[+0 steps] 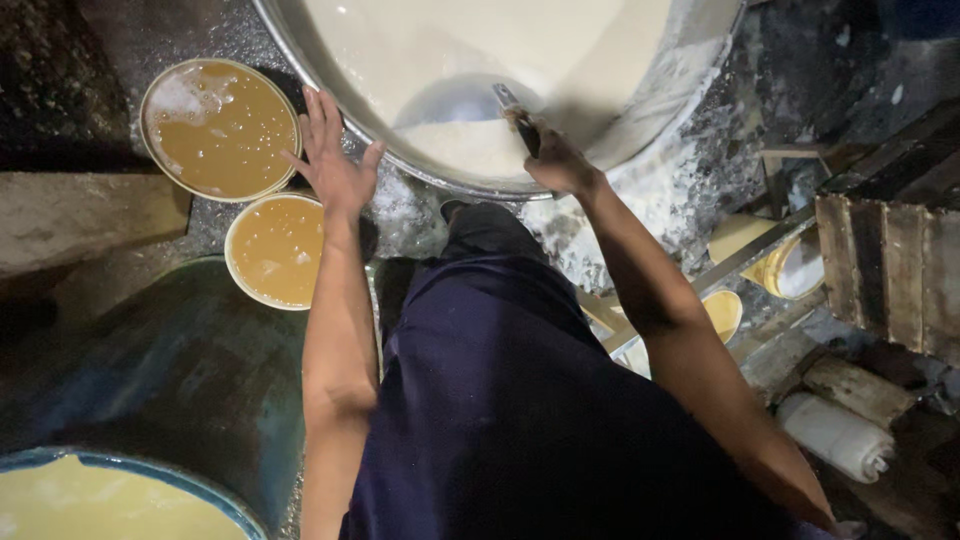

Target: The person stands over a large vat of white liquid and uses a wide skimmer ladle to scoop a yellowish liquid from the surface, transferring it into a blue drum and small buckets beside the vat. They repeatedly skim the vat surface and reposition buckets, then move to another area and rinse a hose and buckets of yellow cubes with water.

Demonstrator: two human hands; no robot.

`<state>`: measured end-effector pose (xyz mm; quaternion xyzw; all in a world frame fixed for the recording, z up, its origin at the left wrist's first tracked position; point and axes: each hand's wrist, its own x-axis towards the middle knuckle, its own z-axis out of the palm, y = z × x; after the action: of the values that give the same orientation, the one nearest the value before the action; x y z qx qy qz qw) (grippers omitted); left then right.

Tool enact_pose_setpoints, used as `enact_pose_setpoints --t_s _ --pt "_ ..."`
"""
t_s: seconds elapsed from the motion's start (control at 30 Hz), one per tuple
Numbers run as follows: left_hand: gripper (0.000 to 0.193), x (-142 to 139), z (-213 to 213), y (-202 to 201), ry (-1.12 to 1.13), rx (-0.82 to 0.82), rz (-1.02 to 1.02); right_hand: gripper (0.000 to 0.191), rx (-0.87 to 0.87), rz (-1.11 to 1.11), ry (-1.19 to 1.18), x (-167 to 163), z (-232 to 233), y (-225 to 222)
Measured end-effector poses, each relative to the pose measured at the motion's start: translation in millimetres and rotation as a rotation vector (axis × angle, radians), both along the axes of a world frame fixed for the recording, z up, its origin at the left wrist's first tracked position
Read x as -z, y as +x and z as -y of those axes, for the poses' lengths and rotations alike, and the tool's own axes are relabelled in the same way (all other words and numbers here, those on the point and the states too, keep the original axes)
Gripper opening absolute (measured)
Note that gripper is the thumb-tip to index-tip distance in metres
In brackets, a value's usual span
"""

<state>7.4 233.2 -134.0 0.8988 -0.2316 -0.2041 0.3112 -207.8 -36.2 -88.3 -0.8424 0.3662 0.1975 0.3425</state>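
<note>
The left hand (335, 165) is spread wide, fingers splayed over the rim of the metal vat (640, 120) of white liquid, nothing held. The right hand (555, 160) is closed around the handle of a round metal scoop (455, 105) dipped in the vat. Two round buckets (220, 128) of amber liquid are set just left.

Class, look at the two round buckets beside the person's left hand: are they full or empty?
Full. Both buckets hold cloudy amber-brown liquid almost to their rims.
</note>
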Motion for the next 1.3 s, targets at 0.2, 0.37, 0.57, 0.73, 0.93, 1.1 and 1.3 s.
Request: enact_pose_setpoints --t_s 0.2,0.37,0.57,0.73,0.93,1.1,1.3 --pt "0.112 -4.8 2.3 0.0 0.022 0.013 -0.003 0.049 -0.133 -0.057 -0.052 -14.3 13.9 -39.4" --pt "0.111 -11.8 4.6 -1.1 0.006 0.017 0.005 0.054 0.08 -0.255 0.024 -49.9 8.6 -64.2" --pt "0.11 -15.5 5.1 -0.7 0.011 0.027 0.023 0.052 0.056 -0.24 -0.052 -87.5 16.2 -106.2" --pt "0.11 -13.9 4.4 -1.1 0.019 0.029 0.018 0.053 -0.021 -0.253 -0.242 -116.0 20.3 -132.6" --pt "0.109 -13.6 6.9 -0.1 0.043 0.04 0.042 0.052 0.027 -0.448 -0.35 -179.7 19.5 -144.0" --pt "0.108 -18.3 8.6 -1.5 0.019 0.05 0.071 0.063 0.012 -0.538 -0.472 -255.6 25.7 -155.9" --pt "0.107 -28.4 8.0 -4.2 -0.01 0.055 0.078 0.051 0.012 -0.676 -0.702 -334.0 29.8 -171.9"
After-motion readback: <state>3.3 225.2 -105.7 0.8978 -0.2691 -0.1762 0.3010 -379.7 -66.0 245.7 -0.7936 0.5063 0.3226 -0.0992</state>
